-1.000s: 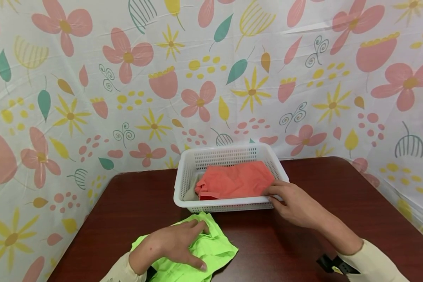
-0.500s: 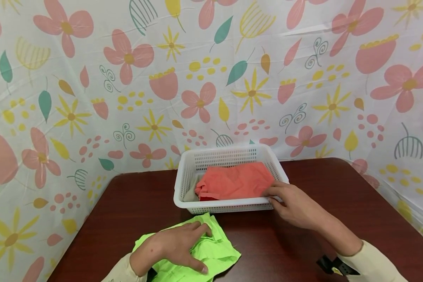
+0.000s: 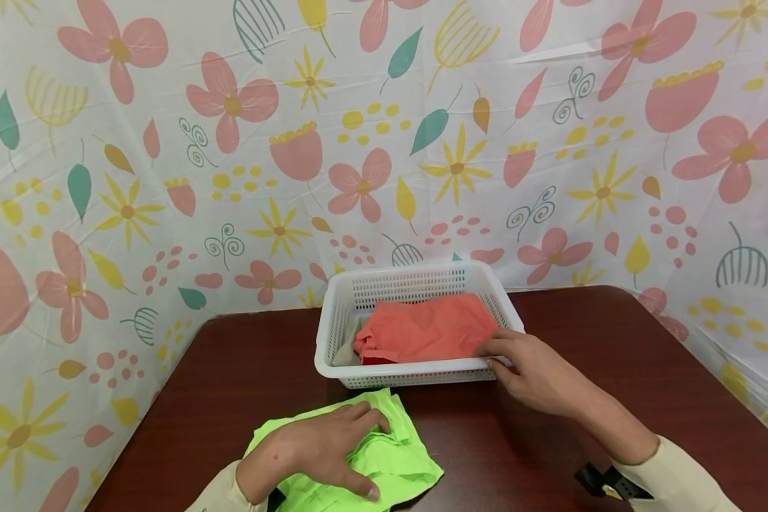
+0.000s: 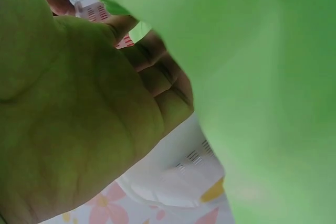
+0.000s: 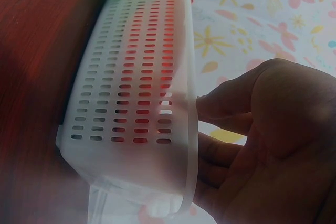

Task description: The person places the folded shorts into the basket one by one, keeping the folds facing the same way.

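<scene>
In the head view a lime-green cloth [image 3: 397,462], loosely folded and creased, lies on the table in front of the white plastic basket [image 3: 416,373]. My left hand [image 3: 323,444] lies over it, fingers bent into the fabric and thumb spread toward the near side. The left wrist view has the green cloth [image 4: 252,77] hanging beside the palm, with the fingertips partly hidden behind it. At the basket's near right corner my right hand [image 3: 537,373] holds the rim, thumb on the outer side and fingers inside. A coral-red folded cloth [image 3: 429,327] fills most of the basket.
Next to the coral cloth, a beige cloth [image 3: 348,348] lies at the basket's left end. The dark reddish-brown table [image 3: 243,370] ends at a flower-printed curtain [image 3: 371,128] behind the basket and along both sides.
My left hand has shifted slightly right and the green cloth has slid right with it. The right hand and the basket stay in place.
</scene>
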Action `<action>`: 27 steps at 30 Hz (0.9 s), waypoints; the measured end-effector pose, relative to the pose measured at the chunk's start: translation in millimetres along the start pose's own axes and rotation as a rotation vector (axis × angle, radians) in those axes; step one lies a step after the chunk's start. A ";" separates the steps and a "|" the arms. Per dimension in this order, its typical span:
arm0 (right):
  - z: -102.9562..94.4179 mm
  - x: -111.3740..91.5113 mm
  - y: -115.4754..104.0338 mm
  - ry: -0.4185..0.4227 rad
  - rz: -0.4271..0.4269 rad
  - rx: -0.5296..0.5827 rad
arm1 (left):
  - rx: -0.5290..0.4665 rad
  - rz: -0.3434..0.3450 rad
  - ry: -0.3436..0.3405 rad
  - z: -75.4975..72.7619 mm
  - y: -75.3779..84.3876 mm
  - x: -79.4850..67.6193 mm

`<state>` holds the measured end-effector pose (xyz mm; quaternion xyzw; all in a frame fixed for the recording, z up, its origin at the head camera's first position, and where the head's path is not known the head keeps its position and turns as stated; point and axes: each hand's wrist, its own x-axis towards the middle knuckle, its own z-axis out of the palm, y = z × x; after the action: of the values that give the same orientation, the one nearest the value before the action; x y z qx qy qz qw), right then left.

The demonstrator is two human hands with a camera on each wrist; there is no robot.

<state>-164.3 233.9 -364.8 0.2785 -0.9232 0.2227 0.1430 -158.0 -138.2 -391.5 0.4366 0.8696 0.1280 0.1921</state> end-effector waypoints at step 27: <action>1.1 -0.6 0.2 0.004 0.002 -0.005 | 0.076 0.142 0.070 7.9 3.2 5.7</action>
<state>-164.1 233.7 -366.0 0.2767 -0.9238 0.2212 0.1455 -155.3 -131.2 -398.5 0.4993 0.8469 0.1232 0.1355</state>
